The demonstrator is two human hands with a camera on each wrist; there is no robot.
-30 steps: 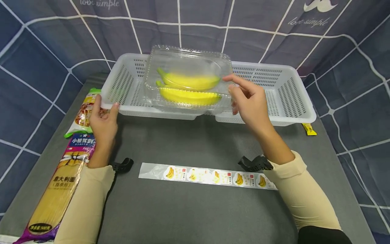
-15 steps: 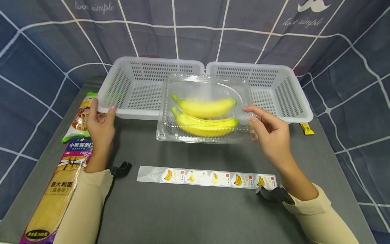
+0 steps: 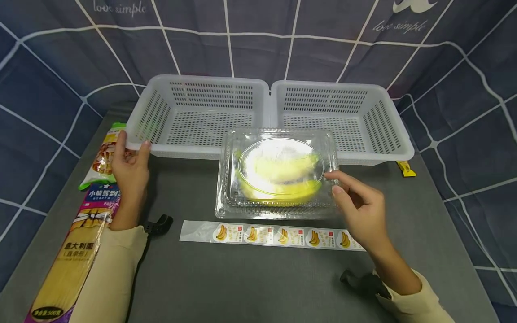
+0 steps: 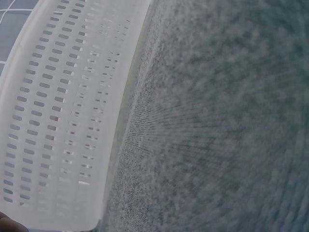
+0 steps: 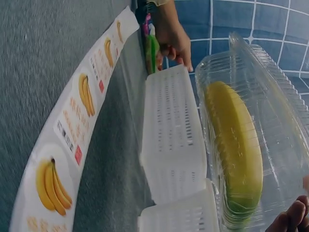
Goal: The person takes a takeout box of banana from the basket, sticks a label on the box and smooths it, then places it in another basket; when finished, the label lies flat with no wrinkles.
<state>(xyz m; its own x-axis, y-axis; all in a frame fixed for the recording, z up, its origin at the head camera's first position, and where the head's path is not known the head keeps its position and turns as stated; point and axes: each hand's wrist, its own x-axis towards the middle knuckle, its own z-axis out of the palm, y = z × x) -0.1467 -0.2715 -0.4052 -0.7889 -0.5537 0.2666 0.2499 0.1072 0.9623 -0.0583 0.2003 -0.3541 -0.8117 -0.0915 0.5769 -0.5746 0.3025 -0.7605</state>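
Note:
A clear plastic clamshell box (image 3: 278,211) with two bananas (image 3: 282,192) inside hangs in front of the baskets, its lid down over the fruit. My right hand (image 3: 363,211) pinches the box by its right edge, between thumb and fingers. In the right wrist view the box (image 5: 285,145) is tilted, above the table. At the far left, my left hand (image 3: 131,172) grips the near left corner of the left white basket (image 3: 181,151). The left wrist view shows mostly that basket's slotted side (image 4: 63,106). Just in front of the box lies a strip of banana stickers (image 3: 266,235).
A second white basket (image 3: 359,158) stands against the left one. Along the left edge lie a pasta packet (image 3: 81,242) and a green-edged snack bag (image 3: 105,157). A small yellow packet (image 3: 406,168) pokes out beside the right basket. A grid-patterned curtain (image 3: 258,54) surrounds the table.
My right hand has brought the banana box from above the baskets toward me and slightly right, and its lid now faces up more. My left hand stays at the basket corner.

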